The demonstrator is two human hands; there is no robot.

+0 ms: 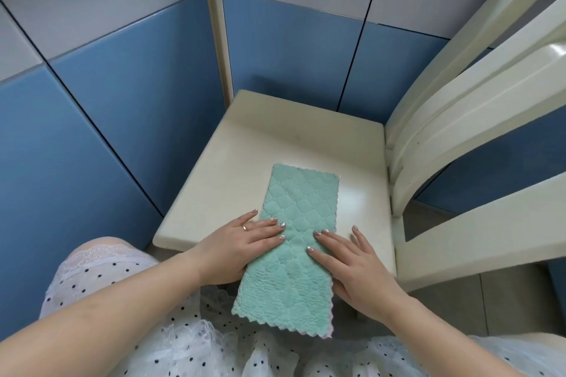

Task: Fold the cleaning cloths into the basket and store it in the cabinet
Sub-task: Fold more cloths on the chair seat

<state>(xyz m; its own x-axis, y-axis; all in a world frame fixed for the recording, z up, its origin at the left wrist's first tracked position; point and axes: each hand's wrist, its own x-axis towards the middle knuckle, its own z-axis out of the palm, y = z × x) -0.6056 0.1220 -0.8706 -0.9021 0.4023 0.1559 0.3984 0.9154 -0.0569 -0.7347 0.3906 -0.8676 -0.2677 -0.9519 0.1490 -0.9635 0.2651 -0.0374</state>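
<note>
A mint-green quilted cleaning cloth (294, 217), folded into a long strip, lies on the cream chair seat (245, 156); its near end hangs over the seat's front edge. My left hand (242, 245) lies flat on the cloth's left edge with straight fingers. My right hand (352, 266) presses the right edge, fingers straight, thumb tucked under the overhanging part. No basket is in view.
The cream chair's curved backrest slats (459, 119) rise on the right. Blue and grey cabinet doors (122, 86) stand behind and to the left, close to the seat. A white dotted dress (122, 285) covers my lap below.
</note>
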